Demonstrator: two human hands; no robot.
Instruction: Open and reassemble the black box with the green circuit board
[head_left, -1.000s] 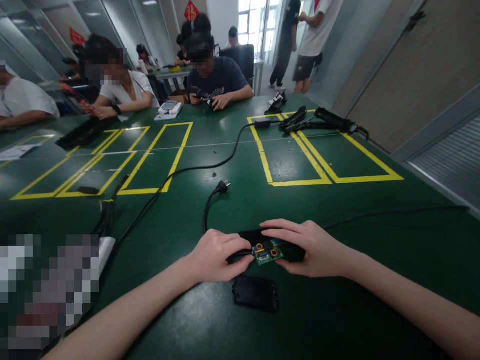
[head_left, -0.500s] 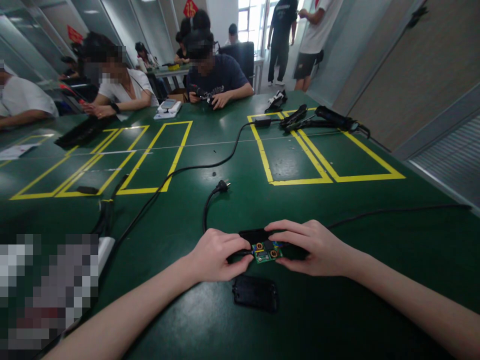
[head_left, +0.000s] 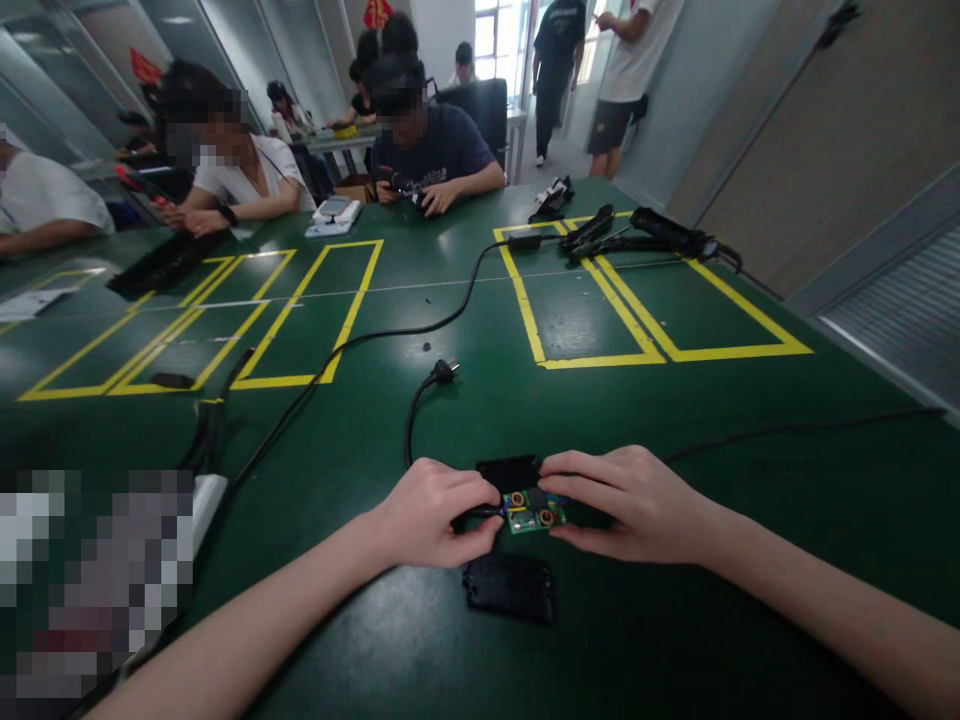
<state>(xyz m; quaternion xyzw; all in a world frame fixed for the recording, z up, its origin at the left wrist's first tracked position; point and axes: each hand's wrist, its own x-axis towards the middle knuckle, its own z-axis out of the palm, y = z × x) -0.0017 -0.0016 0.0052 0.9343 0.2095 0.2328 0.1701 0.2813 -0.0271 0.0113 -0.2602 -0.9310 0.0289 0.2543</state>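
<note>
A small green circuit board (head_left: 531, 511) with copper ring coils lies between my two hands. My left hand (head_left: 439, 510) pinches its left end, where a black cable runs into it. From the right, my right hand (head_left: 622, 502) is closed on the board's other end, fingers along the far edge and thumb at the near edge. Just beyond the board sits one black plastic shell half (head_left: 510, 471), close to my right fingertips. Nearer to me a second black shell half (head_left: 510, 588) lies flat with its hollow side up. The wires under my right fingers are mostly hidden.
A black power plug (head_left: 444, 372) on its cord lies beyond my left hand. Another long cable (head_left: 420, 331) crosses the green table (head_left: 360, 640). Black tools and cables (head_left: 660, 232) lie at the far right. Co-workers sit across the table; a blurred-out pale object (head_left: 97, 590) is at left.
The board and my right hand have shifted slightly toward me, and more of the far shell half shows. A person standing in the background has stepped. Both hands keep their grip.
</note>
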